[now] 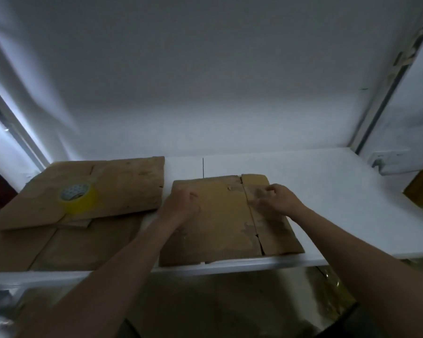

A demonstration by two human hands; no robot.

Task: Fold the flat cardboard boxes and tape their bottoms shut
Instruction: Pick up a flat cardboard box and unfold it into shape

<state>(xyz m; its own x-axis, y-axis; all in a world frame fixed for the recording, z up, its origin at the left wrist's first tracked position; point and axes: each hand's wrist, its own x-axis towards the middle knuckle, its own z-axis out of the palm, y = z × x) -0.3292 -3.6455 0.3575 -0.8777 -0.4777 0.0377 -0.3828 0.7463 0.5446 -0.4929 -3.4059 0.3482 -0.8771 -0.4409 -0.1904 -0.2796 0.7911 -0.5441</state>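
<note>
1. Currently, left hand [182, 203] lies curled at the left edge of the flat box [225, 228] and right hand [280, 200] by its seam; blur hides whether either grips.
2. Box lies on white table [340, 191].
3. Yellow tape roll [78, 198] sits on cardboard stack [122, 189]; core pattern unreadable.

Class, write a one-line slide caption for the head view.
Left hand and right hand handle a flat cardboard box on a white table, tape roll nearby.

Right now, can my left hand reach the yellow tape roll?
Probably yes. The left hand is at the left edge of the flat cardboard box; the yellow tape roll sits uncovered on the cardboard stack beside it.
</note>
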